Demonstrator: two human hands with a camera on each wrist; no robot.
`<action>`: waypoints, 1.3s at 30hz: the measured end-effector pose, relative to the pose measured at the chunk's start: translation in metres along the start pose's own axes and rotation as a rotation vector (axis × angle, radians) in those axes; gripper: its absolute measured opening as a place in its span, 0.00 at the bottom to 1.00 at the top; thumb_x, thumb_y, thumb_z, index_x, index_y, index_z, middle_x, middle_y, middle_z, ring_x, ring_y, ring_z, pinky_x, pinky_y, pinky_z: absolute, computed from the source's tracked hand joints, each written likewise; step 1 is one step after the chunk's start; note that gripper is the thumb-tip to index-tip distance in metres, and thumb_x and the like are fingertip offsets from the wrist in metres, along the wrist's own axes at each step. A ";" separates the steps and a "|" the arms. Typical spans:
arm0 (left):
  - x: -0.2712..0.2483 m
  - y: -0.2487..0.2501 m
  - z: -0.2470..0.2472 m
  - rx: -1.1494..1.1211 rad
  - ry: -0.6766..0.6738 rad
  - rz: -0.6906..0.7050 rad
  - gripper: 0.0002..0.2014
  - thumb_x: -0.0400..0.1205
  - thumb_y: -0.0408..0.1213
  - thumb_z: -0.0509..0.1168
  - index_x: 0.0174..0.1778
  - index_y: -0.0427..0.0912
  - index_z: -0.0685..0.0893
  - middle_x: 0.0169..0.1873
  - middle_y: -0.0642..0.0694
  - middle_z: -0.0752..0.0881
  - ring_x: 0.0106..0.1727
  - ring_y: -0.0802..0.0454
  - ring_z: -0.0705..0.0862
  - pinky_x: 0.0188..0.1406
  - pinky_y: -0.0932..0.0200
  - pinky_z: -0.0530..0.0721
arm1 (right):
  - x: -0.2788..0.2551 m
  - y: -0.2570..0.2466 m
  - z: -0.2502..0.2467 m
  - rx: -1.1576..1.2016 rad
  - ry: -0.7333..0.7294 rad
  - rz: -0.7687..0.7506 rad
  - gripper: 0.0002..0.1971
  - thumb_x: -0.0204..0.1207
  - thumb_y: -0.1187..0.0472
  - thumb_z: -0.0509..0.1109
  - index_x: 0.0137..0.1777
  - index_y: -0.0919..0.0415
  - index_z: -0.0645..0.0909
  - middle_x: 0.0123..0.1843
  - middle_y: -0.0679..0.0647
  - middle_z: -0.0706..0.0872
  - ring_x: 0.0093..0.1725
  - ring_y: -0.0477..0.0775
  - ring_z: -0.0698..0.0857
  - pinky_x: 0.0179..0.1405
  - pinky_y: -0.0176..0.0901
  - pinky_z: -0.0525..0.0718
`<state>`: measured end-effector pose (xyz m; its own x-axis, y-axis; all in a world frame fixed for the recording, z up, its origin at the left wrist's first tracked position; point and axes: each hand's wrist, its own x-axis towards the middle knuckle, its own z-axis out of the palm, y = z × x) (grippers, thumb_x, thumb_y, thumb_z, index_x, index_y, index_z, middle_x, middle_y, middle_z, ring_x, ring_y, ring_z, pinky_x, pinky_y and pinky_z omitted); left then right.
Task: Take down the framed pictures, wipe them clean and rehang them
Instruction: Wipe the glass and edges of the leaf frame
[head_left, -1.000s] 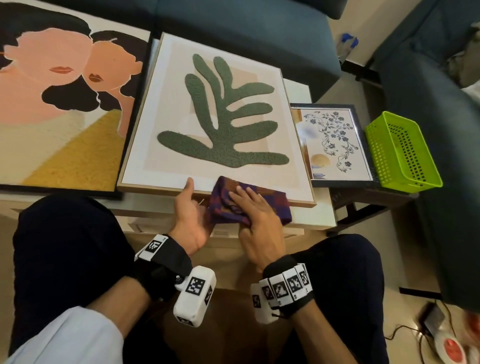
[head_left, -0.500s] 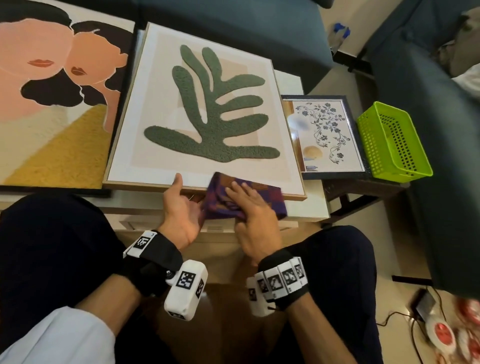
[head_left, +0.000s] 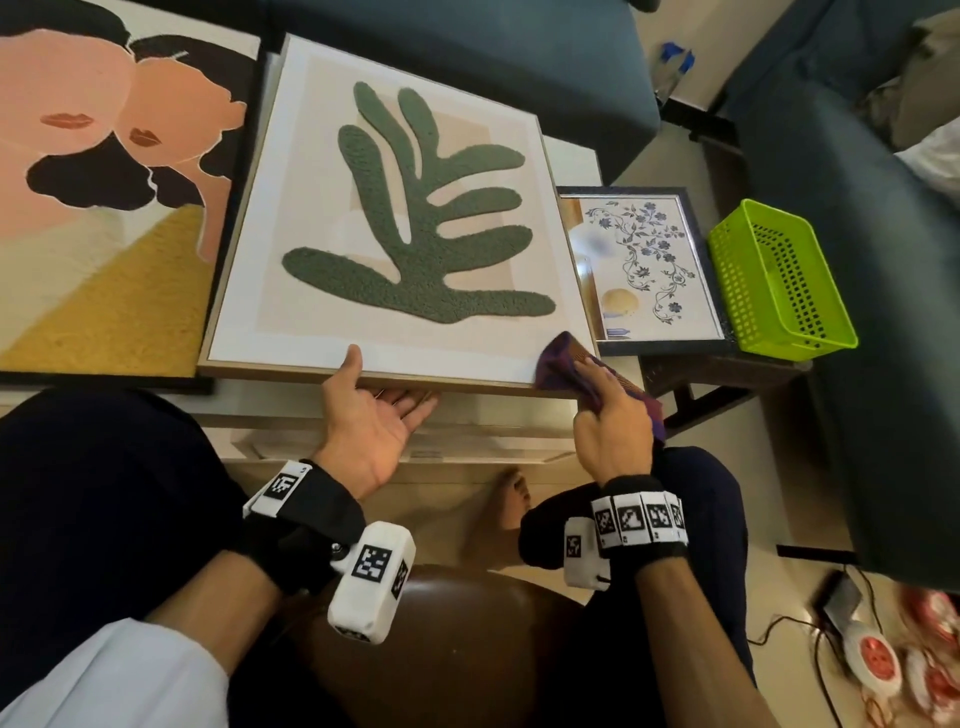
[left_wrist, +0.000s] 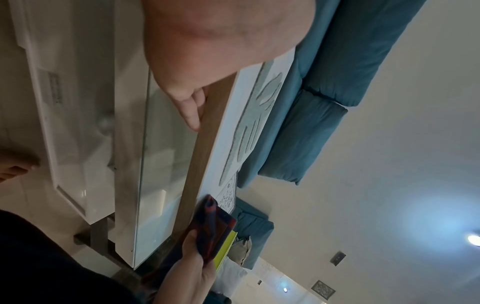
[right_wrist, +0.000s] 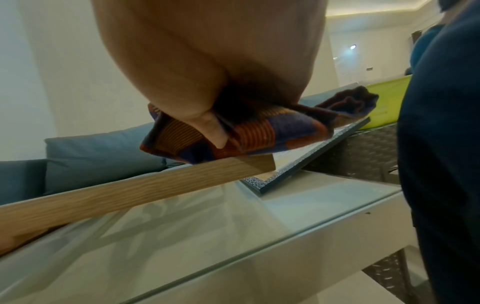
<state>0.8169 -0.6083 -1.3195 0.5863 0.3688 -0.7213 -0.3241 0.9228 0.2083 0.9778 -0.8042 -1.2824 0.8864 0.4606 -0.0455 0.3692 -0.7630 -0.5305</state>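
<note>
Left hand (head_left: 370, 427) has the near edge of the leaf picture (head_left: 395, 228): thumb on top of the wooden frame, fingers straight underneath, palm up, so that edge sits raised off the glass tabletop (right_wrist: 298, 207). Further left lies a big picture of two faces (head_left: 104, 197), flat, its right side just beside the leaf picture. Moving right, the right hand (head_left: 613, 431) is curled round a folded purple and orange cloth (head_left: 563, 358) and presses it onto the frame's near right corner, fingers on top and thumb against the cloth's front. Just past that corner rests a small dark-framed flower print (head_left: 644, 265), its left side tucked under the leaf picture's edge. Right again, a lime green basket (head_left: 779, 280) sits touching the print's frame on a dark woven side table (head_left: 727, 371). Blue sofas (head_left: 467, 62) stand behind it all.
</note>
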 end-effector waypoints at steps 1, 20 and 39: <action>0.000 -0.001 0.000 0.004 0.003 0.004 0.26 0.92 0.55 0.60 0.79 0.41 0.77 0.66 0.34 0.85 0.77 0.33 0.80 0.81 0.29 0.74 | 0.004 0.003 -0.001 0.001 0.017 0.015 0.31 0.75 0.71 0.67 0.76 0.46 0.80 0.77 0.50 0.81 0.78 0.58 0.77 0.80 0.59 0.74; 0.004 0.005 -0.002 0.037 0.060 0.028 0.27 0.92 0.57 0.58 0.80 0.40 0.77 0.67 0.34 0.86 0.71 0.33 0.84 0.72 0.30 0.81 | 0.000 -0.025 0.034 0.037 -0.134 -0.138 0.40 0.67 0.74 0.65 0.81 0.47 0.75 0.84 0.44 0.71 0.86 0.46 0.63 0.88 0.48 0.59; 0.006 0.004 -0.005 0.037 0.082 0.031 0.27 0.92 0.57 0.58 0.79 0.39 0.77 0.65 0.35 0.86 0.73 0.32 0.83 0.77 0.29 0.77 | 0.034 -0.001 0.011 0.010 -0.063 -0.049 0.37 0.70 0.74 0.64 0.79 0.47 0.78 0.83 0.45 0.74 0.85 0.49 0.66 0.88 0.56 0.61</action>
<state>0.8157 -0.6029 -1.3264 0.5134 0.3884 -0.7652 -0.3130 0.9150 0.2545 1.0047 -0.7824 -1.2925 0.8479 0.5251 -0.0725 0.4087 -0.7347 -0.5414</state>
